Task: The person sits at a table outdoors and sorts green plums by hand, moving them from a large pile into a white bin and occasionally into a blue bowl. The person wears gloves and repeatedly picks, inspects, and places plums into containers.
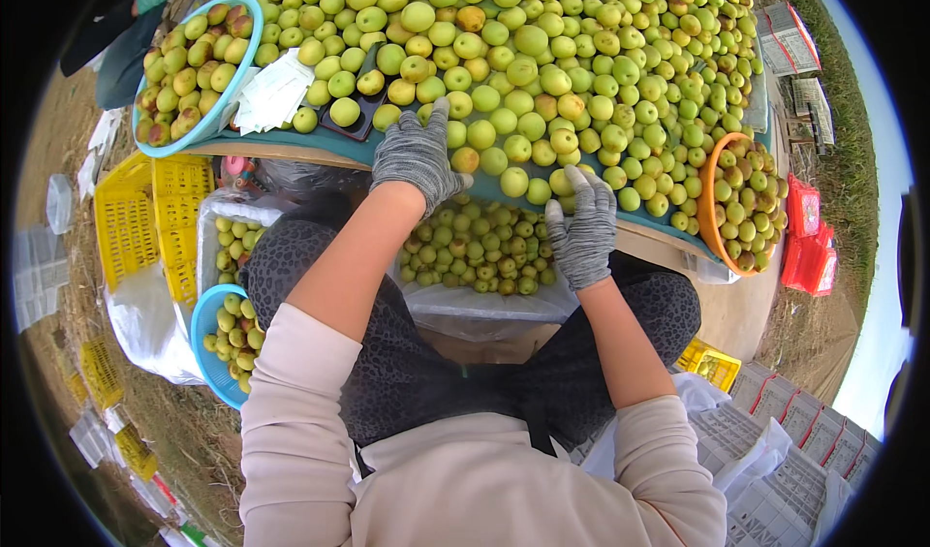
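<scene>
Near: lined container (484, 307) of fruit below worktop (310, 149) edge | right hand (586, 232) at that edge, cannot tell if gripping | left hand (417, 155) spread, released, beside fruit | orange basin (710, 203) overhanging right | green fruit (531, 40) crowding worktop (slim bare strip near left) | blue basin (255, 38) far left

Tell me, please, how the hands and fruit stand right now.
Left hand open, at the green fruit. Right hand open, at the fruit's near edge. Nothing visibly blocking either.
</scene>
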Motion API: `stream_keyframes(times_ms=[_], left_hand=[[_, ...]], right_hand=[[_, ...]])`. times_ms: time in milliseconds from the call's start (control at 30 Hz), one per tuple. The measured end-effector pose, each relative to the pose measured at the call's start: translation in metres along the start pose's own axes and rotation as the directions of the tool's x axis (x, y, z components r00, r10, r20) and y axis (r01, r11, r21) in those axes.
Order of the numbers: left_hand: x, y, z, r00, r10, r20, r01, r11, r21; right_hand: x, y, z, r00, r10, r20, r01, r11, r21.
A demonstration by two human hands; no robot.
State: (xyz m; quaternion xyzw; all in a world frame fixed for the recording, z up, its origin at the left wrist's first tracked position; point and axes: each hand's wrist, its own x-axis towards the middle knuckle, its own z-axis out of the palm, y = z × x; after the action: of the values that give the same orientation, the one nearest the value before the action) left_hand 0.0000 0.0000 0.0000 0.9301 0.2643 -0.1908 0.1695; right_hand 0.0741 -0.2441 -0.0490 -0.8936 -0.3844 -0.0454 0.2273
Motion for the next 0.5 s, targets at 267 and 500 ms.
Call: stream_keyframes(times_ms=[267, 500], left_hand=[[0.020, 0.006, -0.016, 0.987, 0.035, 0.158, 0.013, 0.955, -0.297], [0.038, 0.005, -0.015, 0.989, 0.090, -0.119, -0.111, 0.976, -0.186]], right_hand=[[0.063, -0.010, 0.017, 0.999, 0.018, -0.041, -0.023, 0.990, -0.137], [0.055, -0.030, -0.010, 0.990, -0.137, 0.040, 0.135, 0.990, 0.034]])
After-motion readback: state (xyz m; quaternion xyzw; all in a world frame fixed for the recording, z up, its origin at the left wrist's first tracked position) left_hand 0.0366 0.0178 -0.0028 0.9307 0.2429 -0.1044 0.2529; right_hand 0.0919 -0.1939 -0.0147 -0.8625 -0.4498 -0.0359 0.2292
